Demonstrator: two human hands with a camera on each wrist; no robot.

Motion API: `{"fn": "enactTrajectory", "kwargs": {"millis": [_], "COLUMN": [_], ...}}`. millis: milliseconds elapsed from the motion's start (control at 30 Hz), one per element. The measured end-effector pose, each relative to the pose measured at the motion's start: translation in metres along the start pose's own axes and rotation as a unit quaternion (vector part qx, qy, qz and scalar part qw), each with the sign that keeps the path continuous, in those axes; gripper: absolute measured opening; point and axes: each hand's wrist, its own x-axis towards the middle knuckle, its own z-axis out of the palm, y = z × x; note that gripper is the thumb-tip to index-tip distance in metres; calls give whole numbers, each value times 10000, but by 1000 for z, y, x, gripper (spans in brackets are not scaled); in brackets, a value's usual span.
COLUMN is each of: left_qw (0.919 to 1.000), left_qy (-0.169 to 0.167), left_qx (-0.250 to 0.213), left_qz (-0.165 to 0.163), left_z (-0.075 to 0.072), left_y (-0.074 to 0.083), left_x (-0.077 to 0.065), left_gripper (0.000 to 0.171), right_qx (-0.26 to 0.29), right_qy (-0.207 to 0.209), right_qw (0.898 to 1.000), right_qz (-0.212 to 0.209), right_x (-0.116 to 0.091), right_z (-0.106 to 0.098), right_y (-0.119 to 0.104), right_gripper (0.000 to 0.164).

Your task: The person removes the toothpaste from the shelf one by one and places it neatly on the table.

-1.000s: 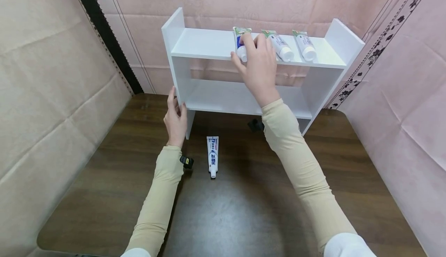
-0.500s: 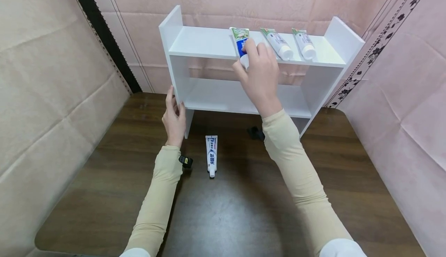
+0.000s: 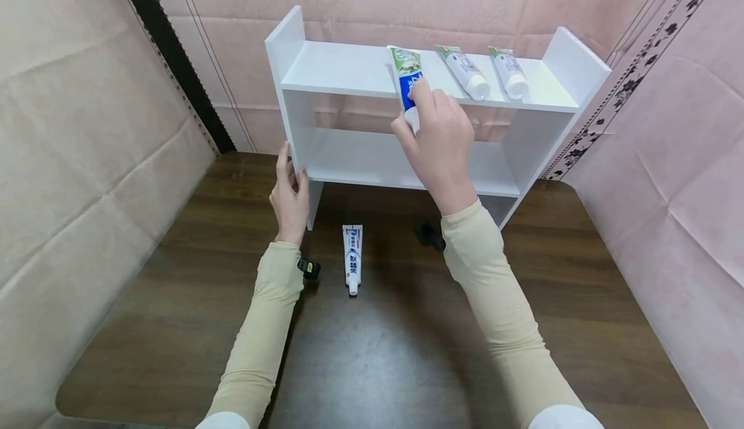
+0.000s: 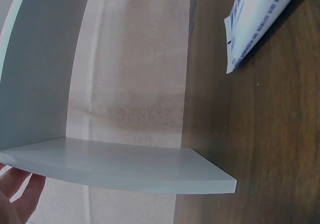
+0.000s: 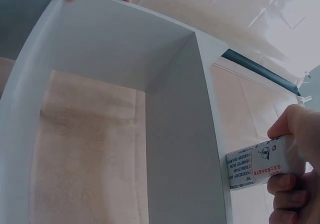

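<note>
Gripping tube [image 3: 407, 70], cap end [image 3: 411, 119] between right fingers [image 3: 425, 98]

Diffuse glare whitens the brown wood-grain tabletop [image 3: 354, 364] at near centre. Both wrist views are dimmer, straight edges bowed.

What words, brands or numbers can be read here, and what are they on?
Table tube: "冷酸灵" in blue, as best I can make out; its smaller print is too small to read.
Held tube: lettering partly covered by the right hand; its small dark and red print is too blurred to read.
Middle tube and right tube on the shelf: too blurred to read.
Black wrist device: yellow mark, too small to read.
</note>
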Motion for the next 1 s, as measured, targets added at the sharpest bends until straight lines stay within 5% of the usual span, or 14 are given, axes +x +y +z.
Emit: {"fn": "enactTrajectory", "kwargs": {"millis": [533,1000], "left_qw": [9999,9999], "left_qy": [-37,-67], "left_qx": [88,56], "left_qz": [-77,-138], "left_z": [-2,-2], "left_y": [7,6], "left_x": [-1,0], "left_gripper": [53,53], "right_qx": [87,1221], "right_qy": [131,593], "right_qw": [9994,9907], "right_qz": [-323,123], "right_x": [-30,-65], "right_z": [-13,-46], "right_y": [0,-6], "right_gripper": [19,24]}}
